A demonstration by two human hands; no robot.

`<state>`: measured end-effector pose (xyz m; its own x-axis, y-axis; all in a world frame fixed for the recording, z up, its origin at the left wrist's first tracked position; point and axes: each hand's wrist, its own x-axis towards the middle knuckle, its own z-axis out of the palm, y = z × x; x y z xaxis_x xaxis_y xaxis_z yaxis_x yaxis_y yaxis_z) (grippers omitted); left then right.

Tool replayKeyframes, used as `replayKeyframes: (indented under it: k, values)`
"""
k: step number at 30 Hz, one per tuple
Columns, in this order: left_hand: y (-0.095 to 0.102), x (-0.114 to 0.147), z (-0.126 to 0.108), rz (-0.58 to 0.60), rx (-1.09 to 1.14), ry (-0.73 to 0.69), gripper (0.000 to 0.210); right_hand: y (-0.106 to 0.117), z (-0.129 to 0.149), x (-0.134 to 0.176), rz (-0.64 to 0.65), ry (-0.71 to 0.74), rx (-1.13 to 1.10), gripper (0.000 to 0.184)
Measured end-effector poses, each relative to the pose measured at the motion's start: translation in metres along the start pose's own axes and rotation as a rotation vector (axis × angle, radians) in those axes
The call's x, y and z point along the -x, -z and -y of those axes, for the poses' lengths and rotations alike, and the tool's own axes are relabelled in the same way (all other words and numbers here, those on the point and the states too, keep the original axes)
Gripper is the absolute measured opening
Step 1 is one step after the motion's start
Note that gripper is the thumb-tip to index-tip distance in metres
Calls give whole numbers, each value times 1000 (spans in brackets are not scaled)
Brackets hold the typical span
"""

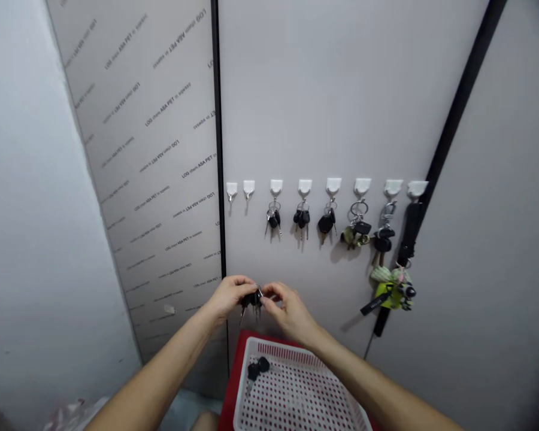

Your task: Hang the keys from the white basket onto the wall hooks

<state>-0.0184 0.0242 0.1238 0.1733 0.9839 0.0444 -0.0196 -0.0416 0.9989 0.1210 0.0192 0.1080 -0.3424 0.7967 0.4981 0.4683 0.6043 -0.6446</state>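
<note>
Both hands meet in front of the panel, above the basket, around a bunch of black-headed keys. My left hand pinches the keys from the left, and their metal blades hang down below the fingers. My right hand is closed at the bunch's top right, its thumb and fingertips at what looks like the ring. The fingers partly cover that spot. Below them, a white perforated plastic basket holds more black-headed keys near its back left corner.
White hooks run across the panel; the two leftmost hooks hold nothing. Several others carry key bunches. At the far right hang a black strap and a green-yellow charm. A red surface lies under the basket.
</note>
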Motion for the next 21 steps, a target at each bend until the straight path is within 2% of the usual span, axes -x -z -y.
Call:
replayKeyframes:
  k: [5, 9, 12, 16, 21]
  values:
    - [16, -26, -47, -106, 37, -242, 19, 8, 29, -49, -198, 164, -114, 18]
    - [20, -45, -97, -253, -52, -424, 15, 21, 53, -93, -344, 306, 0, 20]
    - [20, -60, -126, -397, -169, -505, 14, 31, 66, -118, -424, 354, 92, 21]
    - [20, -78, -142, -565, -401, -544, 16, 40, 71, -135, -461, 325, 177, 23]
    - [21, -93, -137, -648, -642, -474, 14, 39, 63, -137, -393, 242, 242, 24]
